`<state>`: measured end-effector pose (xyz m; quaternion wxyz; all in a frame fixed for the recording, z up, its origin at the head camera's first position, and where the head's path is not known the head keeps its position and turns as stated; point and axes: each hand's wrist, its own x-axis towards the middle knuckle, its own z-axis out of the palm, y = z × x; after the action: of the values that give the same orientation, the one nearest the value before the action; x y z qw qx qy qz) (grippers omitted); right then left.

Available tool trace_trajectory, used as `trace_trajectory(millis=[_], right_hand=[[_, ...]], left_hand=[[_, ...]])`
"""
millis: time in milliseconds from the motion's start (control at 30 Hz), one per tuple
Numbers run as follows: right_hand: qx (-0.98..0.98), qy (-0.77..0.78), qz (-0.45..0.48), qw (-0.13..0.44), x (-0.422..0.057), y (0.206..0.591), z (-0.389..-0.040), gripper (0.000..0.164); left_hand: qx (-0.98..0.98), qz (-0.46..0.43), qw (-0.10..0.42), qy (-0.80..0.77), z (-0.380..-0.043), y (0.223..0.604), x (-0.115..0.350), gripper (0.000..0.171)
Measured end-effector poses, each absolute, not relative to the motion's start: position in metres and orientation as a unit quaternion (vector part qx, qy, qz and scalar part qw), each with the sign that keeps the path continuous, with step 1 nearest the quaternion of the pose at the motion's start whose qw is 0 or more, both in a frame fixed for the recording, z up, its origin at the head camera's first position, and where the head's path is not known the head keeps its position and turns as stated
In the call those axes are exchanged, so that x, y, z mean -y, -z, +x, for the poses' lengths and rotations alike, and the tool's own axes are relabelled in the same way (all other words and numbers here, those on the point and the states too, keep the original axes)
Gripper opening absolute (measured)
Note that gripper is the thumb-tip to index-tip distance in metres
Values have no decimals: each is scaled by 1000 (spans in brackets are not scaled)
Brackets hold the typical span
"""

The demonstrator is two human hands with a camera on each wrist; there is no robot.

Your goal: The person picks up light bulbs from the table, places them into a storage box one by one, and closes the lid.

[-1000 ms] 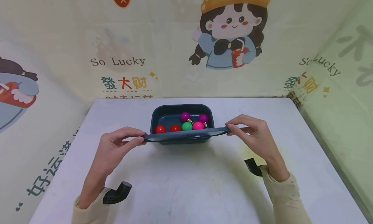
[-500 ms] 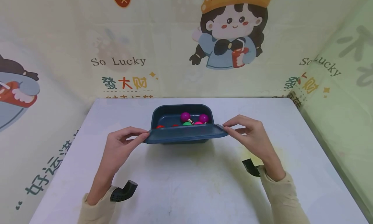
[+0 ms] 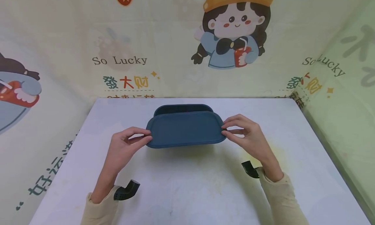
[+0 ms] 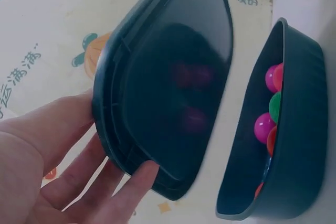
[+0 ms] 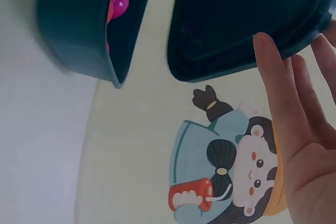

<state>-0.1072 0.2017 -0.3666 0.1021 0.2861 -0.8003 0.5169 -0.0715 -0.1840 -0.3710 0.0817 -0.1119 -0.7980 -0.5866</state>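
Observation:
A dark blue rectangular lid (image 3: 184, 129) with rounded corners is held by both hands above a matching box (image 3: 183, 108). My left hand (image 3: 124, 148) pinches the lid's left end between thumb and fingers. At the right end, my right hand (image 3: 249, 137) pinches the opposite edge. The lid hides most of the box from the head view; only its far rim shows. In the left wrist view a gap separates the lid's ribbed underside from the box (image 4: 302, 129). Inside lie several round coloured things, among them a magenta ball (image 4: 264, 128) and a green one (image 4: 275, 107).
The box stands on a white table (image 3: 193, 186), near its far edge. Behind and at both sides hangs a cream cloth (image 3: 170, 33) printed with cartoon figures and lettering. Black wrist pieces (image 3: 127, 190) stick out from both sleeves.
The lid has tipped from nearly edge-on to showing its flat top and now covers most of the box, hiding the coloured balls in the head view. Both hands moved slightly inward with it.

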Motion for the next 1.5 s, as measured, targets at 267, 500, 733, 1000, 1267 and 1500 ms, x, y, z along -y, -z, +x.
trace_trajectory(millis=[267,500,733,1000,1267,1500], right_hand=[[804,-526,262,90,-200,374,-112,31],[834,-507,209,71,-196,377,-113,51],[820,-539,188,31,-195,383,-115,74],[815,-555,166,-16,-195,391,-118,82],[822,-542,172,-38,-191,399,-120,77],[832,-526,176,-32,-190,402,-121,77]], left_hand=[[804,-125,116,570,-77,380,183,38],[817,-97,118,556,-82,385,183,55],[818,-73,118,558,-85,389,180,69],[815,-40,96,571,-86,395,180,76],[817,-17,65,573,-88,404,182,74],[818,-29,78,569,-89,411,185,70]])
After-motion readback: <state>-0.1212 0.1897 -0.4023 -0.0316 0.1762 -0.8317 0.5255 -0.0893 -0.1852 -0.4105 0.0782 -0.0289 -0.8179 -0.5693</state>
